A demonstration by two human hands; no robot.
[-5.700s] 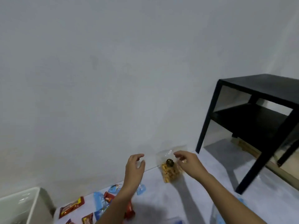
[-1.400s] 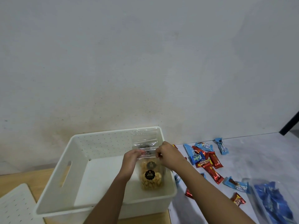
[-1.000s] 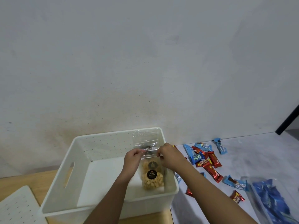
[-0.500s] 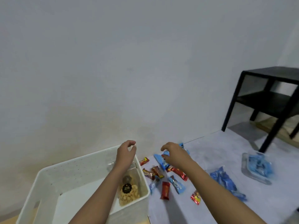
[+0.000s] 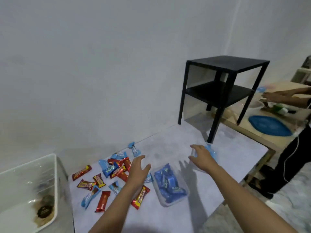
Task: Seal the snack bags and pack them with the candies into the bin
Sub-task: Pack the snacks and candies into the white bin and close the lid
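Both hands reach forward over the pale grey table [image 5: 235, 148], fingers spread and holding nothing. The right hand [image 5: 201, 156] hovers at the near edge of a clear plastic bag of blue-wrapped candies [image 5: 212, 152] — its fingers look to be touching the bag, though the blur makes this uncertain. The left hand [image 5: 138, 169] hangs palm down, fingers loosely splayed, between the scattered red and blue wrapped candies [image 5: 107, 179] and a second clear snack bag filled with blue packets [image 5: 168, 184], which lies flat just beside its wrist.

One red-and-yellow candy bar [image 5: 140, 196] is partly covered by the left forearm. The white plastic bin [image 5: 50, 158] sits at the left edge, cut off by the frame; inside it lies a clear bag of tan snacks with a round dark label [image 5: 44, 211], smeared by motion.

Behind the right hand stands a black two-tier side table [image 5: 223, 84], one leg planted close to the far bag. At the far right — a second person's arm [image 5: 286, 96] over a wooden surface with a blue oval mat [image 5: 269, 125]; details there are hard to make out.
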